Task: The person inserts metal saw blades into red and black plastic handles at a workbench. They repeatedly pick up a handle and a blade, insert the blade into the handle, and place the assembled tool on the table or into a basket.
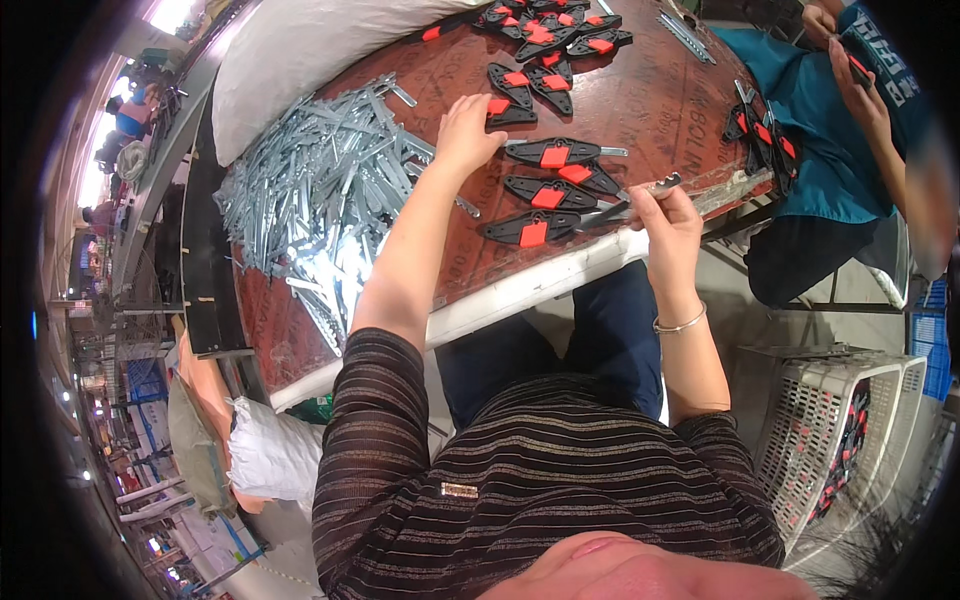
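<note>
Galvanised grey steel fills my view at ten o'clock — a loose heap of flat metal strips (320,190) spread across the reddish-brown board table (640,100). My left hand (465,135) reaches forward, fingers spread narrow and curled down over the heap's near edge, gripping nothing I can make out. My right hand (668,215) is pinched shut on one slim silver metal strip (640,197), its long axis running from eight o'clock to two o'clock, tip raised. Just left of that hand, at nine o'clock, lies a row of black plastic plates with red tabs (550,190), so the right hand is the nearer — the left sits just above them. A white slotted plastic crate (850,420) stands at four o'clock, and a co-worker in a teal shirt (830,130) sits at two o'clock in a long, bright workshop.
</note>
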The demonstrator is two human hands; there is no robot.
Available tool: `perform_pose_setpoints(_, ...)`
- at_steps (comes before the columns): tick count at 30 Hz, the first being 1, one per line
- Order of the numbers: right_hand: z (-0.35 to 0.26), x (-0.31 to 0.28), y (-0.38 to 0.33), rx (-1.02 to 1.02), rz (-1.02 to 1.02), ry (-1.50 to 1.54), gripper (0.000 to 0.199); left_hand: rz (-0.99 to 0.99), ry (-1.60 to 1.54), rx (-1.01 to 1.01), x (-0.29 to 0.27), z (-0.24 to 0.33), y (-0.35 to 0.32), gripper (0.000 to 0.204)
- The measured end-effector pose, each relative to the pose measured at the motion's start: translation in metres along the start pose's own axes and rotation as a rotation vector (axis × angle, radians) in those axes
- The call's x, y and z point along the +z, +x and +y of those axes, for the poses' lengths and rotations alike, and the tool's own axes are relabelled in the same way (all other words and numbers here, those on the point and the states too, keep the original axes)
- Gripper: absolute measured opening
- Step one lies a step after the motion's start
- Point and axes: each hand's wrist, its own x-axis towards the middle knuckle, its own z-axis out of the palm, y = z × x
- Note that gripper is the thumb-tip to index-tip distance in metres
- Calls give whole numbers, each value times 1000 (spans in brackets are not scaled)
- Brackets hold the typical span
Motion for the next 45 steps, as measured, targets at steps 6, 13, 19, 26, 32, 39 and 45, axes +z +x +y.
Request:
perform_pose_setpoints(6, 7, 3, -9, -600, -79, -720, 8, -181, 80, -167, -12, 8, 8, 59)
perform_pose_setpoints(13, 22, 14, -18, -557, -275, -597, 12, 92, -119, -91, -36, 14, -23, 50)
perform_pose_setpoints(19, 0, 22, -35, -267, -254, -692, 16, 50, -427, -234, -64, 42, -54, 54)
perform_pose_setpoints(26, 2, 22, -36, -257, -318, -516, 22, 65, -563, -150, -80, 46, -84, 59)
perform_pose_setpoints(32, -10, 22, -47, -268, -355, -592, 24, 2, -1424, -393, -91, 70, -102, 30)
perform_pose_setpoints(39, -20, 35, -76, -213, -448, -805, 19, 173, -1947, -837, -84, 90, -117, 18)
perform_pose_setpoints(45, -14, 35, -83, -288, -479, -843, 21, 287, -2084, -884, -78, 109, -121, 19)
